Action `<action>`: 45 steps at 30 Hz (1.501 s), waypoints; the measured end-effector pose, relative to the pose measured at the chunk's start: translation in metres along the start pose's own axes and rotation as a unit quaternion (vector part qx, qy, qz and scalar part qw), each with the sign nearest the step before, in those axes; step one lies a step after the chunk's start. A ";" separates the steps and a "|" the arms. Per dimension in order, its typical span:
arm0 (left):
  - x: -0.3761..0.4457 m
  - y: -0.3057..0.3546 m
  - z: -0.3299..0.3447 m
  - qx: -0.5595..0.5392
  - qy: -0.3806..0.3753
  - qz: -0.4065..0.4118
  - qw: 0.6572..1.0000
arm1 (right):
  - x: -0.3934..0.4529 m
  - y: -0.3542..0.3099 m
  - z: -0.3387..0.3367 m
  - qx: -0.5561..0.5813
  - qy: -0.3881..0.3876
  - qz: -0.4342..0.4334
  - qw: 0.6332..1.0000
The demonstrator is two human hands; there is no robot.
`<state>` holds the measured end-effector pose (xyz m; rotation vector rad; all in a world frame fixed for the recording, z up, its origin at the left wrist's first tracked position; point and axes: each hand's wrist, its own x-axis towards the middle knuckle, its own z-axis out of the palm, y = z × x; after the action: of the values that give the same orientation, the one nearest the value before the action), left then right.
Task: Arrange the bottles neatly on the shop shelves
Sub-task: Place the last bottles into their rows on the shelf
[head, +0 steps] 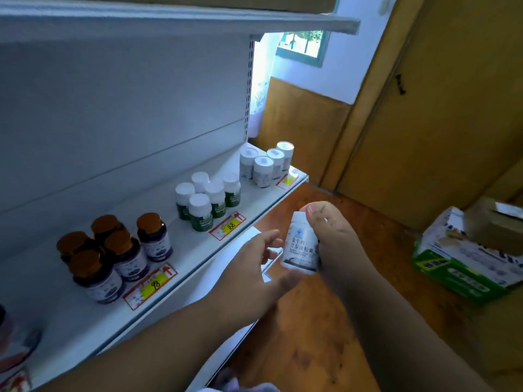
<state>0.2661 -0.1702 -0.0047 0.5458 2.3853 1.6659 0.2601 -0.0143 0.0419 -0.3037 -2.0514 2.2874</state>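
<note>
My right hand [332,236] grips a white bottle [301,244] with grey label print, held upright in front of the shelf edge. My left hand [254,267] is beside it with relaxed fingers, the thumb reaching under the bottle's base. On the white shelf [85,315] stand three groups: brown-capped dark bottles [113,256] at the left, white-capped green-labelled bottles [208,200] in the middle, and several white bottles [264,164] at the right end.
Price tags [151,285] are fixed along the shelf's front edge. A lower shelf [198,281] juts out below. An opened cardboard box [467,256] stands on the wooden floor at the right, near a yellow door [452,108]. Another shelf [169,21] hangs overhead.
</note>
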 end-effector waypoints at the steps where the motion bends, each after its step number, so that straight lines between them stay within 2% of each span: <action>1: 0.019 -0.003 -0.004 -0.001 0.015 0.003 1.000 | 0.020 -0.003 0.002 0.005 -0.004 -0.002 1.000; 4: 0.082 -0.003 -0.014 0.006 0.047 0.019 0.999 | 0.078 -0.015 0.000 0.021 -0.010 -0.019 1.000; 8: 0.144 0.006 -0.020 0.024 0.085 0.017 0.996 | 0.144 -0.039 -0.020 -0.051 -0.017 -0.086 0.995; 13: 0.207 -0.004 -0.013 0.125 0.162 0.016 0.979 | 0.234 -0.059 -0.031 -0.125 -0.013 -0.160 0.979; 16: 0.245 -0.014 -0.004 0.212 0.236 0.026 0.948 | 0.298 -0.061 -0.030 -0.181 -0.055 -0.188 0.964; 19: 0.275 -0.018 0.004 0.301 0.311 -0.020 0.901 | 0.356 -0.061 -0.020 -0.200 -0.120 -0.222 0.947; 22: 0.297 -0.021 0.010 0.389 0.360 -0.074 0.845 | 0.403 -0.053 -0.011 -0.330 -0.210 -0.275 0.878; 25: 0.310 -0.024 0.014 0.469 0.302 -0.183 0.809 | 0.435 -0.039 -0.003 -0.385 -0.300 -0.294 0.822; 27: 0.315 -0.028 0.017 0.489 0.251 -0.248 0.798 | 0.446 -0.031 0.001 -0.435 -0.338 -0.323 0.769; 29: 0.319 -0.034 0.020 0.502 0.227 -0.272 0.789 | 0.452 -0.027 0.003 -0.469 -0.378 -0.327 0.728; 32: 0.321 -0.039 0.022 0.498 0.209 -0.287 0.791 | 0.456 -0.018 0.004 -0.495 -0.427 -0.316 0.688; 37: 0.326 -0.044 0.026 0.515 0.230 -0.291 0.773 | 0.462 -0.006 0.002 -0.504 -0.465 -0.320 0.654; 40: 0.328 -0.044 0.026 0.498 0.232 -0.291 0.783 | 0.462 -0.008 0.003 -0.511 -0.470 -0.330 0.640; 45: 0.327 -0.048 0.025 0.497 0.246 -0.282 0.783 | 0.457 -0.004 -0.002 -0.499 -0.461 -0.351 0.645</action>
<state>-0.0337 -0.0335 -0.0392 -0.5712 3.2043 0.1964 -0.1871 0.0660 -0.0048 1.6461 -2.7920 0.6020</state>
